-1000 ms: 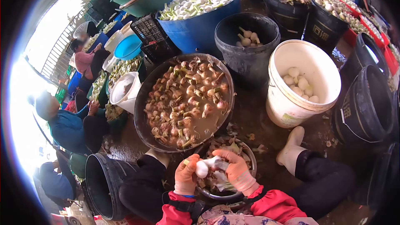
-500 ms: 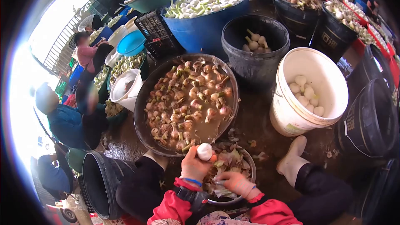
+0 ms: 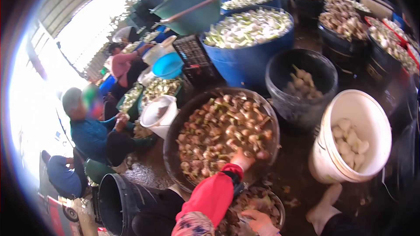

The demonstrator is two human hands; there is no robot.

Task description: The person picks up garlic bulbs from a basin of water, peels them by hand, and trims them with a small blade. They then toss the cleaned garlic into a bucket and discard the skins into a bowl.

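We can read no text, label, brand or number in this blurred frame. The side of the white bucket at lower right, the wall of the black bucket above it and the rim of the wide dark pan at centre show nothing we can make out as lettering.
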